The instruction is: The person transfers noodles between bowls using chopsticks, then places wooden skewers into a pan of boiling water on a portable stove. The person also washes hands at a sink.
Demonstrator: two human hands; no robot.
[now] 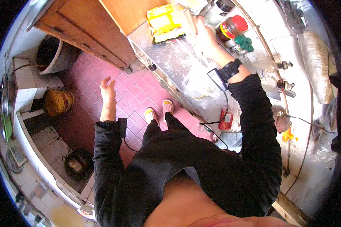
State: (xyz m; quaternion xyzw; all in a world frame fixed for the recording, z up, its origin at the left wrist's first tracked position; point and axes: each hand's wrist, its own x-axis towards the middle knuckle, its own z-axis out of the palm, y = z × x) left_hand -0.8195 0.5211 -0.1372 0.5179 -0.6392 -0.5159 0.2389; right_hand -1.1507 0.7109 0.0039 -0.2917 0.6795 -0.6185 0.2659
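Note:
Over the metal-topped counter, my right hand reaches to the right edge of a bright yellow packet. Glare washes out the fingers, so whether they grip or only touch something is unclear. Just right of that hand stand a red-lidded jar with dark contents and several small green-capped bottles. My left hand hangs above the pink tiled floor, holding nothing, its fingers slightly apart.
A wooden cabinet door stands beyond my left hand. Along the left are a black bucket, a yellow bucket and a tiled ledge. A red box lies on the near counter. Cables run from both wrists.

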